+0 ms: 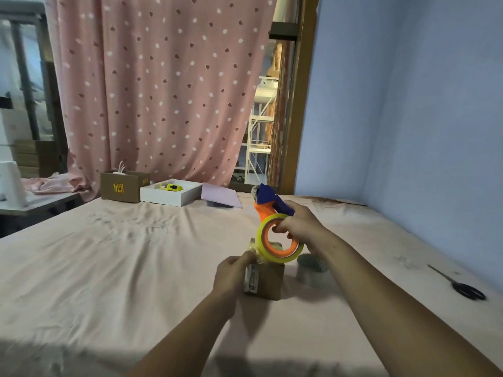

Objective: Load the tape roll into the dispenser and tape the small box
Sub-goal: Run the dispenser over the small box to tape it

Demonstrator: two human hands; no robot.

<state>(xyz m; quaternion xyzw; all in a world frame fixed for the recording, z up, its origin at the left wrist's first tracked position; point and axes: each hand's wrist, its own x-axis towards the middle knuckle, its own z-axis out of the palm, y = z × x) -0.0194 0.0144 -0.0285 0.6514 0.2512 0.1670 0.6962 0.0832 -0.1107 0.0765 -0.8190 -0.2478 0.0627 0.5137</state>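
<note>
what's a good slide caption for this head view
Right hand holds orange-and-blue tape dispenser; left hand pulls tape over small brown cardboard box.

The left hand (231,270) is covering the near left edge of the small box (268,281). The right hand (298,227) is hiding the dispenser (268,205) handle. Motion is blurring the tape end at the fingertips, and both forearms are running off the bottom edge.

We saw the yellow tape roll (277,247) seated on the orange-and-blue dispenser (268,204), raised just above the small brown box (268,282) on the bed.
</note>
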